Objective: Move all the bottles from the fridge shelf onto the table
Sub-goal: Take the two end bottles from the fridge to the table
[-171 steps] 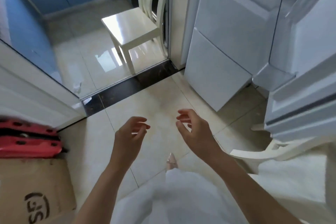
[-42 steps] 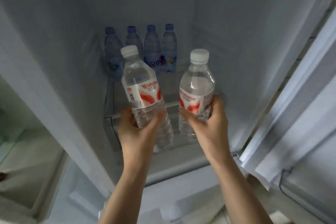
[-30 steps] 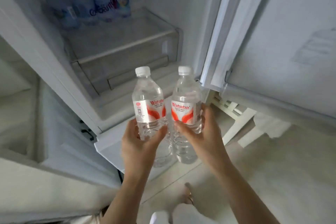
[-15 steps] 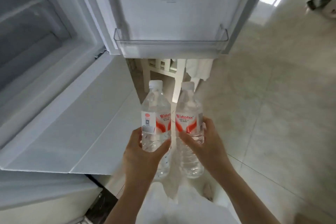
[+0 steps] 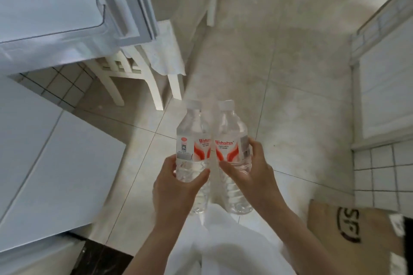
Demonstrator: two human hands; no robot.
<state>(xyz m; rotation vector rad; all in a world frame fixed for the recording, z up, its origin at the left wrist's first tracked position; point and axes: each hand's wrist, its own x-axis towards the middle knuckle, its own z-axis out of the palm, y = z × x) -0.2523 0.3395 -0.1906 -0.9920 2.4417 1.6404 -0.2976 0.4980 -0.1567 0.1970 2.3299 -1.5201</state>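
The left hand and right hand each gripped 1 full bottle at mid-body — probably heavy, cold, slippery.

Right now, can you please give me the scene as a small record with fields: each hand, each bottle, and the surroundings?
left hand: grips the left bottle around its lower half
right hand: grips the right bottle around its lower half
bottles: clear, white caps, red and white labels, upright, side by side
fridge door: open, upper left
chair: white, under the door
cardboard box: lower right, on the floor
table: not in view
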